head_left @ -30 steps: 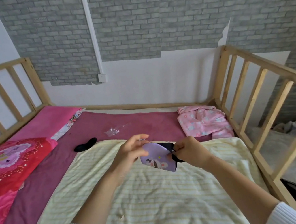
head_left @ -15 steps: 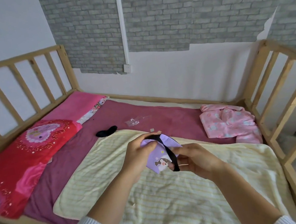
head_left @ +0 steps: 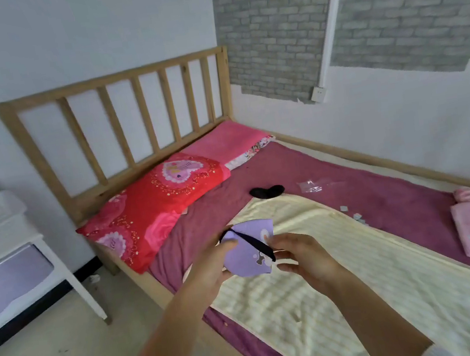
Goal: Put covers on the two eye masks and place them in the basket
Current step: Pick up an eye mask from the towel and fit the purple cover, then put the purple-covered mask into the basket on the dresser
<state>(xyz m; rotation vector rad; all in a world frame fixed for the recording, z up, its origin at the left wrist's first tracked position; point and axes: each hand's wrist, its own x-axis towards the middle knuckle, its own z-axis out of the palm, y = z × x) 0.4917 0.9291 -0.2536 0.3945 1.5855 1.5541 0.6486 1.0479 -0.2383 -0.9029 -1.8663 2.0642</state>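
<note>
eye mask (head_left: 250, 250) in its purple cover sits pinched between your left hand (head_left: 210, 268) and right hand (head_left: 302, 256); no basket shows, so a loosened pinch could drop it floorward; the second mask (head_left: 266, 192) lies beyond your hands.

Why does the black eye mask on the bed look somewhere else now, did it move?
No. The black eye mask lies at the yellow blanket's top edge on the purple sheet, just as earlier. Only the camera turned.
</note>
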